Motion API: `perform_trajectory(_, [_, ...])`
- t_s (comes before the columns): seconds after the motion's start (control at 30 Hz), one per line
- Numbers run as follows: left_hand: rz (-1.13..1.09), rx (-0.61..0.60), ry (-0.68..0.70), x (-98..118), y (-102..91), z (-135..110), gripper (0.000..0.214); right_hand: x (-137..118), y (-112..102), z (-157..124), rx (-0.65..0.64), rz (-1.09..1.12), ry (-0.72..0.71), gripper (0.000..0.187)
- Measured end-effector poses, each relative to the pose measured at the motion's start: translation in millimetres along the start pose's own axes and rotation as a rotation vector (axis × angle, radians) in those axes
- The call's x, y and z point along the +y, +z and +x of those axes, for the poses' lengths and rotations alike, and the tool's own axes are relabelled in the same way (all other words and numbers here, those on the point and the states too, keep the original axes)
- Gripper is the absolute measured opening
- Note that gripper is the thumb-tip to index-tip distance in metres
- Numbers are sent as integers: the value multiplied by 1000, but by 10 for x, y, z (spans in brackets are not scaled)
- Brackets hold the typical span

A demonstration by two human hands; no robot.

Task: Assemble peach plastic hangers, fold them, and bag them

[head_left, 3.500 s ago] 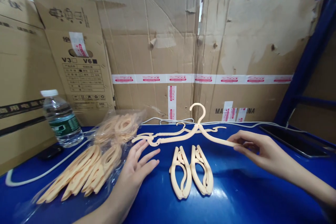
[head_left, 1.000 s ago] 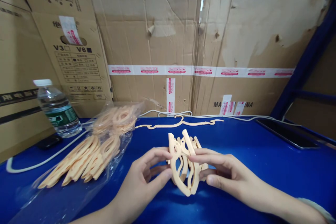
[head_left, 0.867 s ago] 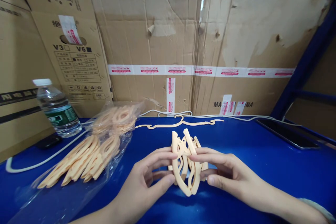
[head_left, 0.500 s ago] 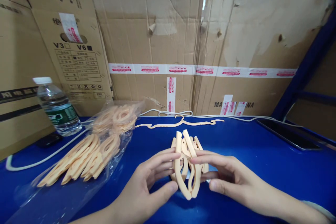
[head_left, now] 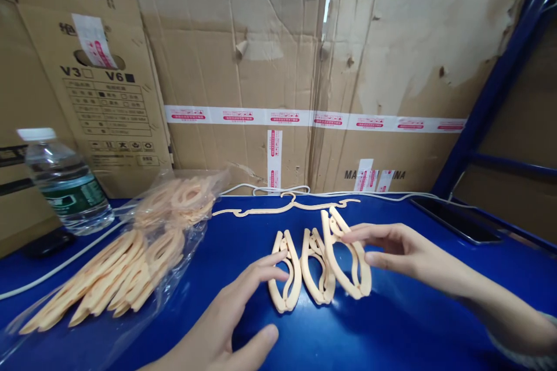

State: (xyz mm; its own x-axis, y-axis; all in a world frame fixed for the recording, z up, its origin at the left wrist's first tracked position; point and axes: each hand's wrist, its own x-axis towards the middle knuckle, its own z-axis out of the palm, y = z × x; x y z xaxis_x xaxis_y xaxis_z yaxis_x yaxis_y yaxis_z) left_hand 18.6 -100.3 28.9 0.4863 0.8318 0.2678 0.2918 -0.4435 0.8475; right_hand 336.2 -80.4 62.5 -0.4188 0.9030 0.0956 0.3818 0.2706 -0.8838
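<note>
Three cream folded plastic hangers are side by side in the middle of the blue table. My right hand (head_left: 398,248) grips the right folded hanger (head_left: 363,269) by its upper right side, thumb and fingers around that arm. This hanger leans and sits higher than the others. The middle folded hanger (head_left: 306,269) lies next to it. At the left folded hanger (head_left: 296,284), the fingertips of my left hand (head_left: 237,301) touch or hover over its upper left side; the thumb is spread away. Behind them lies an unfolded hanger (head_left: 265,210).
At left, a clear plastic bag (head_left: 191,243) holds several folded hangers (head_left: 108,269). A water bottle (head_left: 69,197) and a black object (head_left: 47,243) stand beyond it. A phone (head_left: 455,220) lies back right. A white cable (head_left: 374,192) runs along cardboard (head_left: 243,75) at the back.
The front hanger, held between both hands before, has moved right in my right hand, uncovering the two others. My left hand has opened away from it. The view has shifted slightly right.
</note>
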Motion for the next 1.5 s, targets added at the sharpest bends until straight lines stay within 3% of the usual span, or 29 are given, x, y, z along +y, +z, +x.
perform_trajectory(0.1, [38,-17,62,41,7,0,41,84,-119,-12,-2,-155,43,37])
perform_trajectory(0.23, [141,-84,135,56,4,4,43,188,-103,-53,-31,-347,108,48])
perform_trajectory(0.4, [307,-171,185,39,-9,-8,50,190,-16,-40,-13,-592,18,53])
perform_trajectory(0.7, [664,-250,312,-123,119,7,55,7,110,-184,-143,-682,71,76])
perform_trajectory(0.9, [740,-427,317,-26,67,87,59,-83,300,-348,-243,-717,57,88])
perform_trajectory(1.17, [739,-382,274,8,74,57,62,-174,444,-264,-326,-818,24,76])
perform_trajectory(1.5, [738,-331,161,135,-30,59,66,-80,488,-91,-320,-726,-88,86])
